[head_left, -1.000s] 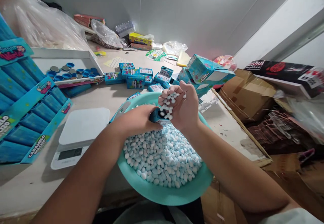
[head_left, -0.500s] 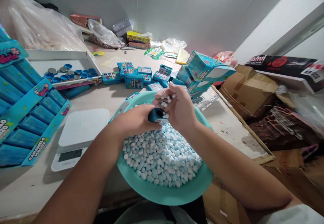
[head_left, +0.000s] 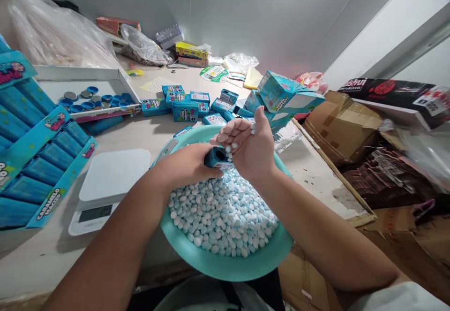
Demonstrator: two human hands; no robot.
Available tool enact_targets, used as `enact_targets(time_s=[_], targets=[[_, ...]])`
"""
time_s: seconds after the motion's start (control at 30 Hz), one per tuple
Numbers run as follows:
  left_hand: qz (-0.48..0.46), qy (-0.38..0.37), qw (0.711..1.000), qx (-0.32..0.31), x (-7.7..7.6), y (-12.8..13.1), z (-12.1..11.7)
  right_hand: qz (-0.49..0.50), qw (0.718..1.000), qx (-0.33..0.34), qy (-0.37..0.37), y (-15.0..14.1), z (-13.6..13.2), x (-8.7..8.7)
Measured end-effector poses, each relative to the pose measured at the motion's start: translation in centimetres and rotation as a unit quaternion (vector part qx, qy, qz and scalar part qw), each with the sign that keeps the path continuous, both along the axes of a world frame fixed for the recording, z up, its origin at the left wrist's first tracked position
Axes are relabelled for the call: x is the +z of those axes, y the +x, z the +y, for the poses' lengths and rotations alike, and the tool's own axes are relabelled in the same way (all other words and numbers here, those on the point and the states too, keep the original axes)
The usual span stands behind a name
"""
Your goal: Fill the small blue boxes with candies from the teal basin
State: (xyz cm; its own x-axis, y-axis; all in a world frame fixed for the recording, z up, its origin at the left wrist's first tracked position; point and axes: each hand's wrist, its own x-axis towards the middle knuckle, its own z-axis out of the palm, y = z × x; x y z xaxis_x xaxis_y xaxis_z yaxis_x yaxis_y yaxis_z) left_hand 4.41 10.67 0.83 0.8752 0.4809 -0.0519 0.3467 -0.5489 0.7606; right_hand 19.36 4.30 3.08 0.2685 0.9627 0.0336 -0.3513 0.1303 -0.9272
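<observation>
My left hand (head_left: 188, 164) grips a small blue carton (head_left: 222, 165), tilted, with a dark round opening facing my other hand. My right hand (head_left: 253, 149) is cupped palm up beside that opening, and a few white candies (head_left: 234, 146) lie in it, some at the carton's mouth. Below both hands is a turquoise basin (head_left: 225, 271) filled with many white and pale blue oval candies (head_left: 221, 222). Part of the carton is hidden behind my left fingers.
A white digital scale (head_left: 114, 175) stands left of the basin. Further left are display boxes (head_left: 45, 170) of blue cartons and a white tray (head_left: 137, 110) with blue caps. Several blue cartons (head_left: 185, 111) lie behind the basin; cardboard boxes (head_left: 341, 123) are at right.
My right hand has turned and tipped toward the carton, with fewer candies visible in its palm. Candies have slid to the carton's opening. My left hand keeps its hold on the carton.
</observation>
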Motion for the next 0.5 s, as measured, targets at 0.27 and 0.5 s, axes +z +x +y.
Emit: enact_targets(time_s=[0.27, 0.5], targets=[[-0.001, 0.046, 0.999, -0.001, -0.4, 0.3, 0.0, -0.018, 0.998, 0.055, 0.022, 0.1, -0.1, 0.1], [0.036, 0.05, 0.998, 0.025, -0.3, 0.1, -0.2, -0.141, 0.983, 0.105, 0.053, 0.4, -0.6, 0.9]])
